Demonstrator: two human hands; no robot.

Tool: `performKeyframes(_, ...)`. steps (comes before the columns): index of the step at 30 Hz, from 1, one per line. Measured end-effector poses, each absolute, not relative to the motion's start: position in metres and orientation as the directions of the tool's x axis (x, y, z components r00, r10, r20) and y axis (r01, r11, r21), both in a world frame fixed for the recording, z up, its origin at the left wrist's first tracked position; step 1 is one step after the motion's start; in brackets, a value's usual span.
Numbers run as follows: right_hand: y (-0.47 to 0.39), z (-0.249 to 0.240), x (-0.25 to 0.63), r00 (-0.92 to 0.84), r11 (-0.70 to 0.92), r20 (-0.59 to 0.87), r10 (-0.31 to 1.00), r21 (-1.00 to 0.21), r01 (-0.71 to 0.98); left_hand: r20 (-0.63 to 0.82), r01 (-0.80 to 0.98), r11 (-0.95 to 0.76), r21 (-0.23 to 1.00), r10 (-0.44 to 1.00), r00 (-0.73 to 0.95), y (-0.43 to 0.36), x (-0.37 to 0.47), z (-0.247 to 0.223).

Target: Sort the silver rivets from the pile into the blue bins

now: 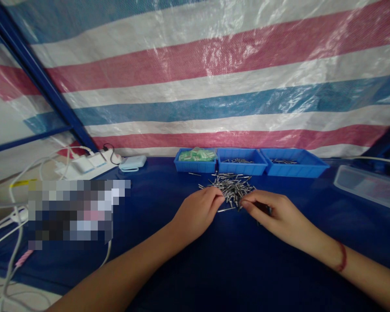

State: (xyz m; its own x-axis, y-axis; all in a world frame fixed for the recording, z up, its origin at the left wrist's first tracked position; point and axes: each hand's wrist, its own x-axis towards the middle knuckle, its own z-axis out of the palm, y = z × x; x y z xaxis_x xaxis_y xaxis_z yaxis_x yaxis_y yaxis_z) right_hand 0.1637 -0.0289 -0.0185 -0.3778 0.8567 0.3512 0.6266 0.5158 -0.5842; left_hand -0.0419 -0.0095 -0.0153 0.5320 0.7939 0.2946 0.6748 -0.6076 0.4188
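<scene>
A loose pile of thin silver metal pins that look like blind rivets (231,184) lies on the dark blue table. At the pile's left front edge is my left hand (198,212), its fingers closed in a pinch. My right hand (276,212) bends in from the other side, thumb and forefinger closed together at the pile's right front edge. Whatever sits between the fingertips of either hand is too small or hidden to make out. One rivet (225,209) lies crosswise at the front of the pile, near my left fingertips.
Behind the pile stand three blue bins: the left bin (195,166) with bagged green pieces, the middle bin (243,168) and right bin (299,170) with some metal pins. A clear plastic box (360,186) is at right. A power strip (94,167), cables and light-blue case (132,163) occupy the left.
</scene>
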Motion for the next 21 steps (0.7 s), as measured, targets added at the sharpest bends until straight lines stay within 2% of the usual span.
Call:
performKeyframes(4, -0.0313, -0.0198, 0.1615, -0.304, 0.48, 0.372, 0.877, -0.646, 0.594, 0.346, 0.54, -0.646, 0.54, 0.755, 0.557, -0.015, -0.037, -0.0147)
performKeyframes(9, -0.0335, -0.0206, 0.161, -0.342, 0.497, 0.362, 0.867, -0.667, 0.555, 0.337, 0.461, -0.64, 0.615, 0.741, 0.58, -0.0194, -0.0347, -0.0137)
performKeyframes(15, -0.0352, -0.0191, 0.1607, -0.357, 0.527, 0.389, 0.849, -0.665, 0.529, 0.318, 0.434, -0.633, 0.641, 0.734, 0.6, -0.0199, -0.0349, -0.0136)
performKeyframes(21, -0.0354, -0.0179, 0.1606, -0.35, 0.545, 0.418, 0.839, -0.658, 0.52, 0.309, 0.454, -0.658, 0.6, 0.715, 0.627, -0.0198, -0.0363, -0.0165)
